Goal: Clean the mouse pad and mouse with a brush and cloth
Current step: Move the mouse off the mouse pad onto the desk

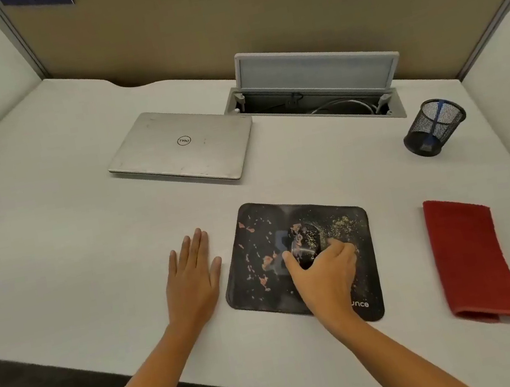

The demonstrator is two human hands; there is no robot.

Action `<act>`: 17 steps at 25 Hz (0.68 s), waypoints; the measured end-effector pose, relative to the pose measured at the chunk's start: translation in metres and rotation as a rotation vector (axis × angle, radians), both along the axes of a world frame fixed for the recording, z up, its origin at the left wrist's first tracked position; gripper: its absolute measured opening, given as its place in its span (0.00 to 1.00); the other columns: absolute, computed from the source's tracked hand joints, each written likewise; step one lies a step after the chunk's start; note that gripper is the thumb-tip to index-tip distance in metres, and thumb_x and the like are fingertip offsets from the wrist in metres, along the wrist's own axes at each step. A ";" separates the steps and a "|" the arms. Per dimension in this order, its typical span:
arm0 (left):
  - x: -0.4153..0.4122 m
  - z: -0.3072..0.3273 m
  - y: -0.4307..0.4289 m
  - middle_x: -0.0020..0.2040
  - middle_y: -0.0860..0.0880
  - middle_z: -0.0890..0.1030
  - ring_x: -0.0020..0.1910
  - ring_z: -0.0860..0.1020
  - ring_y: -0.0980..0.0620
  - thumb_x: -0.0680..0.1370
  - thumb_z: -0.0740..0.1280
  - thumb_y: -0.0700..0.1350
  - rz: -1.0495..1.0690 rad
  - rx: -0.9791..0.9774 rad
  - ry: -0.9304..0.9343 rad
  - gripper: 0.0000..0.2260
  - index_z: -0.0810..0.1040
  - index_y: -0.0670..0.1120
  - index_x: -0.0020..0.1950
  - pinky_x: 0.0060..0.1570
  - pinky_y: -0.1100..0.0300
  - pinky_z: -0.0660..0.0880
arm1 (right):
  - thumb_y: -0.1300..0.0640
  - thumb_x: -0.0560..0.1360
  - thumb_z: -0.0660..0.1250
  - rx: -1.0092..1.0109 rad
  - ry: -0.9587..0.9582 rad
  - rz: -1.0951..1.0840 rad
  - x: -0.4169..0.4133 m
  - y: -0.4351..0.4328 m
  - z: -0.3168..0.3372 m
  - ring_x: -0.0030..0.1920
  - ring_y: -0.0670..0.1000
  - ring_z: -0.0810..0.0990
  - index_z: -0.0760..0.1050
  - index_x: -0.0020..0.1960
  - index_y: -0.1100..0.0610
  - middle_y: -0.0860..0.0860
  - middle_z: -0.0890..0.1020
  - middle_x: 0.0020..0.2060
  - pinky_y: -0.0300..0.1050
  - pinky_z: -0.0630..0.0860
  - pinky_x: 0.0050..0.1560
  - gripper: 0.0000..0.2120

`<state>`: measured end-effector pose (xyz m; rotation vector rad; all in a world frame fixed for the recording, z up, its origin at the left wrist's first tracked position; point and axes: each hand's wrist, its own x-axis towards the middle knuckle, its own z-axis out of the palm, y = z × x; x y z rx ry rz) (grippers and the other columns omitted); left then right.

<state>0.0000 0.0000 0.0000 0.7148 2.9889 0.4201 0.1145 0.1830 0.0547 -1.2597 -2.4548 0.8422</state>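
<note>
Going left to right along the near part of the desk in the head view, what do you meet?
Left hand flat on the white desk → black crumb-strewn mouse pad → right hand, its grip around the black mouse → folded red cloth.

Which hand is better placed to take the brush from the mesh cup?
Left hand: it lies flat and free on the desk, though farther away. Right hand grips the mouse; the cup stands to its side.
</note>
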 end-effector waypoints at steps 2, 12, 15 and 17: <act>-0.001 0.002 0.000 0.79 0.52 0.48 0.78 0.45 0.52 0.78 0.36 0.60 0.011 0.008 0.030 0.31 0.45 0.49 0.79 0.76 0.53 0.41 | 0.36 0.68 0.70 0.000 -0.052 0.010 -0.004 0.003 0.001 0.60 0.54 0.67 0.61 0.67 0.63 0.57 0.67 0.62 0.45 0.69 0.60 0.41; 0.000 0.000 0.000 0.79 0.53 0.50 0.78 0.46 0.53 0.79 0.38 0.59 0.030 0.011 0.039 0.29 0.48 0.50 0.79 0.76 0.53 0.42 | 0.33 0.65 0.68 0.145 -0.119 0.090 -0.007 0.014 -0.012 0.56 0.55 0.69 0.64 0.62 0.62 0.56 0.71 0.58 0.46 0.67 0.58 0.39; 0.000 0.002 0.000 0.79 0.53 0.50 0.78 0.47 0.52 0.80 0.41 0.57 0.031 0.018 0.033 0.28 0.49 0.50 0.79 0.76 0.53 0.41 | 0.33 0.64 0.69 0.148 -0.102 0.081 -0.005 0.013 -0.012 0.56 0.55 0.69 0.65 0.61 0.62 0.56 0.72 0.57 0.46 0.68 0.58 0.40; -0.003 0.005 -0.001 0.79 0.52 0.54 0.78 0.50 0.51 0.80 0.44 0.56 0.021 0.040 0.019 0.27 0.52 0.49 0.79 0.76 0.53 0.43 | 0.33 0.63 0.69 0.164 -0.089 0.062 -0.006 0.010 -0.010 0.55 0.55 0.69 0.66 0.60 0.62 0.56 0.72 0.56 0.47 0.68 0.57 0.39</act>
